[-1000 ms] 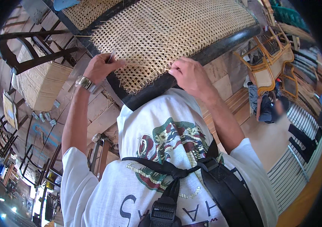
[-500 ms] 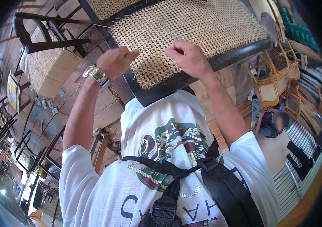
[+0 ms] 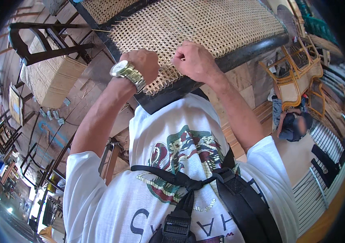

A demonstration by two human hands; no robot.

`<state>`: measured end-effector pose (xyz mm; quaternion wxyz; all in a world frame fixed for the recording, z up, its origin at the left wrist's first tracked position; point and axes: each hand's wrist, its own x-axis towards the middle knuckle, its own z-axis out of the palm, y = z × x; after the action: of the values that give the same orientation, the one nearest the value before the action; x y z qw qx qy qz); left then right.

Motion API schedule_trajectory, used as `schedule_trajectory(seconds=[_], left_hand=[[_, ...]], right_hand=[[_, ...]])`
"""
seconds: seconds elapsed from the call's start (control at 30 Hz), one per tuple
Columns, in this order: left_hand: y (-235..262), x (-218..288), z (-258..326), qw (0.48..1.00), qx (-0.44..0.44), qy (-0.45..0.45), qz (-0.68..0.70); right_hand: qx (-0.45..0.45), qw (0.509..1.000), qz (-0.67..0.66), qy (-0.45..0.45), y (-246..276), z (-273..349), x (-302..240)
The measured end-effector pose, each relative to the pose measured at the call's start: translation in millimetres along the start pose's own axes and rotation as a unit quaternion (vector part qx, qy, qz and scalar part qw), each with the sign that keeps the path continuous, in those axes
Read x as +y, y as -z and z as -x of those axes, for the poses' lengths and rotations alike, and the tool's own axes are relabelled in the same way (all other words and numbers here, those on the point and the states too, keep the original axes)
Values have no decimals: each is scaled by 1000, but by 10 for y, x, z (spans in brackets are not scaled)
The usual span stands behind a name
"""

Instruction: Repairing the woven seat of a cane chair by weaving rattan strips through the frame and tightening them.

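Note:
A sheet of woven cane webbing (image 3: 217, 24) covers a panel in a glossy black wooden frame (image 3: 253, 49), with frayed strands along its left side and near corner. Over that near corner, my left hand (image 3: 144, 62) is curled closed, its fingertips turned away from view. A gold wristwatch (image 3: 130, 73) sits on that wrist. Just to its right, my right hand (image 3: 196, 60) has its fingers folded in and thumb against them, above the webbing's near edge. Whatever either hand pinches is too small or hidden to make out.
A second cane panel (image 3: 103, 9) adjoins at the far left. Left of it, a dark chair frame (image 3: 53, 50) rests by a cardboard box (image 3: 55, 77). At right are a light-brown wooden chair frame (image 3: 296, 81) and another person (image 3: 294, 125) low beside it.
My left hand has moved right and rolled over, hiding its fingers and bringing the watch face into view. My right hand has shifted slightly left. The panel sits slightly further left in view.

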<state>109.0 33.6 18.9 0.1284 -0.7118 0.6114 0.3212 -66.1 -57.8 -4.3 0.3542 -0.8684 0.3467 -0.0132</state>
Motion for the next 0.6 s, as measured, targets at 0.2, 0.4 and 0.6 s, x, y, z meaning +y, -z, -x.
schedule_trajectory(seconds=[0.2, 0.4, 0.6], left_hand=[[-333, 30, -30, 996, 15, -22, 81], [-398, 126, 186, 976, 98, 54, 185], [-490, -62, 116, 971, 124, -12, 206]], right_hand=[[-53, 998, 17, -20, -20, -81, -47], [-81, 997, -5, -3, -109, -122, 25], [-118, 993, -14, -27, -88, -166, -30]])
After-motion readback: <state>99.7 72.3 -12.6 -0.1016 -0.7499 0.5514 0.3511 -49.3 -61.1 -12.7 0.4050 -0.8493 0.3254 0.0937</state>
